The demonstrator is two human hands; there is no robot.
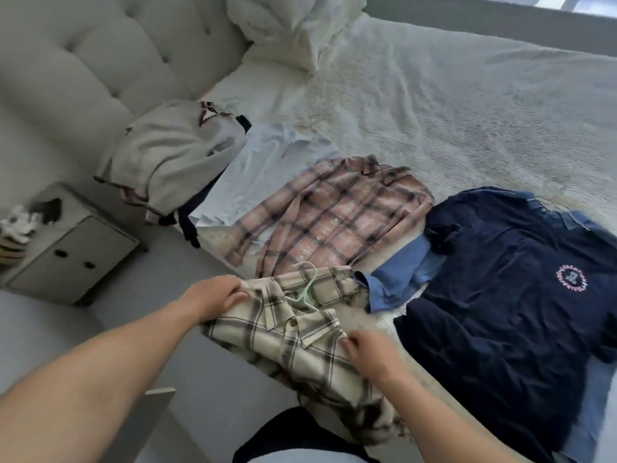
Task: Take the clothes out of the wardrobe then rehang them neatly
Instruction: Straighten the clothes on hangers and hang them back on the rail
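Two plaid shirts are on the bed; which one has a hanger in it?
The cream plaid shirt, held by both hands, has the green hanger at its collar. The pink plaid shirt shows none.

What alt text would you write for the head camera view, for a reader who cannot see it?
Two bare hands, left hand and right hand, grip a cream plaid shirt with a pale green hanger at its collar, at the edge of a bed. Beyond it lie a pink plaid shirt, a navy T-shirt and a grey sweater.
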